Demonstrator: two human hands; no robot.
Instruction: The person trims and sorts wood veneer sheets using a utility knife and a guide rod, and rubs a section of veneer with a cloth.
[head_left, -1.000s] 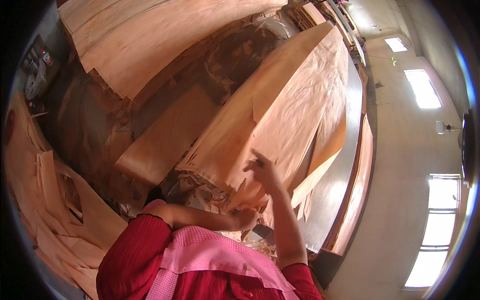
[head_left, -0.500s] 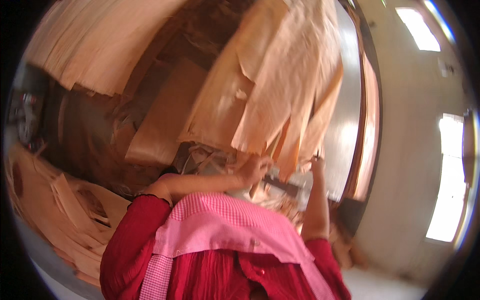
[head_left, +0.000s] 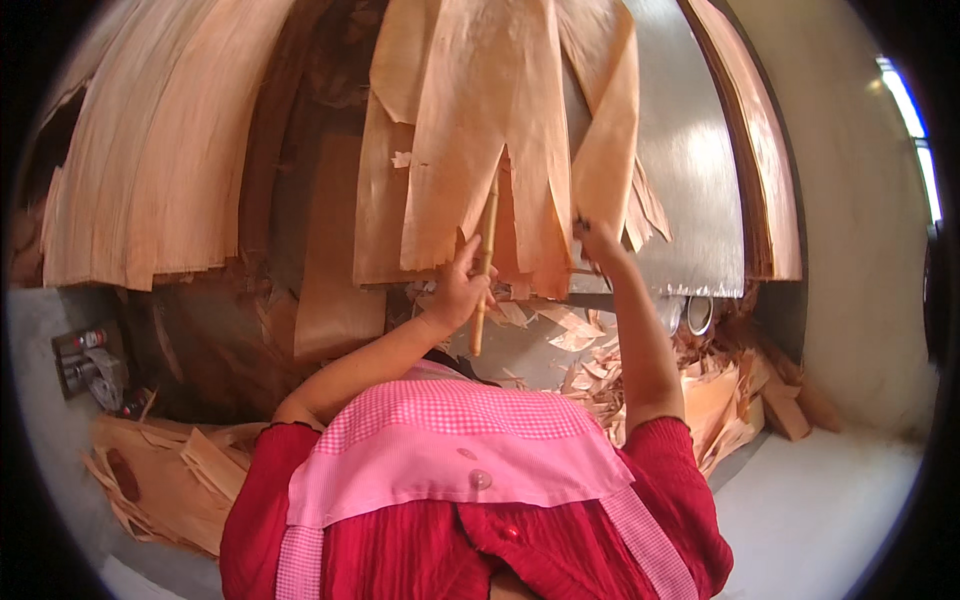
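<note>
Tan wood veneer [head_left: 465,130] hangs over the near end of a metal table [head_left: 690,150], at twelve o'clock from the wearer's chest, its lower edge split into strips. Also at twelve, nearer, the left hand [head_left: 460,295] has its fingers closed around a bamboo stick [head_left: 481,315]; the stick stands nearly along the twelve-to-six line, its upper end in the split. At one o'clock the right hand [head_left: 602,245] bends its fingers beside a strip's edge, something small and dark at their tips; I cannot tell how tightly they close or on what. Wood scraps [head_left: 580,335] litter two o'clock; a veneer stack [head_left: 160,150] fills eleven.
</note>
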